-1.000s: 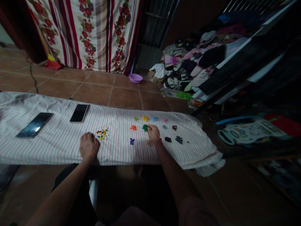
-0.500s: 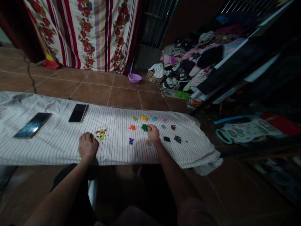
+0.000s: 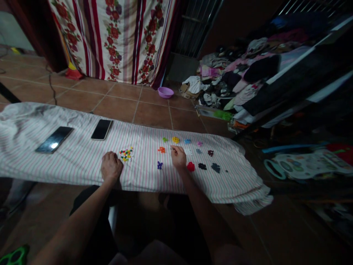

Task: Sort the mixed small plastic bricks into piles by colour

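Observation:
My left hand (image 3: 111,165) rests palm down on the striped cloth, fingers curled, beside a mixed pile of small coloured pieces (image 3: 126,154). Whatever may be under those fingers is hidden. My right hand (image 3: 178,157) is over the sorted piles with thumb and fingers pinched together; anything between them is too small to name. It covers the place of the green and tan piles. Around it lie orange pieces (image 3: 161,149), purple pieces (image 3: 160,165), red pieces (image 3: 191,166), white pieces (image 3: 188,151) and yellow pieces (image 3: 175,140).
Two phones (image 3: 54,140) (image 3: 102,129) lie on the cloth at the left. More piles, including black pieces (image 3: 202,166) and dark grey pieces (image 3: 216,168), sit at the right. Beyond the table, a purple basin (image 3: 166,92) stands on the tiles near heaped clothes (image 3: 220,75).
The camera view has shifted, moving the scene rightward. Against the piles, my right hand has moved slightly left, covering the green pieces and uncovering the red ones. My left hand stays beside the mixed pile.

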A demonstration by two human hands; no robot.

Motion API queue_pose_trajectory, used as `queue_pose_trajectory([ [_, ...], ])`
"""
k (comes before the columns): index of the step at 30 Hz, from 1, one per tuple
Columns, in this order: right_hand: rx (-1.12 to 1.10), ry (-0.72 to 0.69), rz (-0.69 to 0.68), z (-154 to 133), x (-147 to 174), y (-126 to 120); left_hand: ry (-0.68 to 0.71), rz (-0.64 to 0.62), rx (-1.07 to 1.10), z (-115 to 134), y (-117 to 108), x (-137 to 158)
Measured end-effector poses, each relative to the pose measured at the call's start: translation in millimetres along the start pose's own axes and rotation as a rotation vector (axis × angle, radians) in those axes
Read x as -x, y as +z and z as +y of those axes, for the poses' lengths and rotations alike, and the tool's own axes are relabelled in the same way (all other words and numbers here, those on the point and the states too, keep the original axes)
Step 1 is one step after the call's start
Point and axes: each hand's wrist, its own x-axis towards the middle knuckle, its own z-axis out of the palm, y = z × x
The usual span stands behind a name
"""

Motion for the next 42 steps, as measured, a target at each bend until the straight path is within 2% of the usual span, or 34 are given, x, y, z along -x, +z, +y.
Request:
queue_pose_trajectory([
  [9, -0.100, -0.030, -0.346, -73, 30, 55, 0.006, -0.003, 0.043, -1, 0, -1],
  [20, -0.003, -0.079, -0.549, -110, 39, 100, 0.008, 0.010, 0.044, 2, -1, -1],
  [29, 0.134, -0.003, -0.565, -126, 40, 109, -0.001, 0.019, 0.054, 2, -1, -1],
  [42, 0.111, -0.047, -0.523, -118, 42, 103, -0.012, -0.002, 0.038, 2, -2, -1],
])
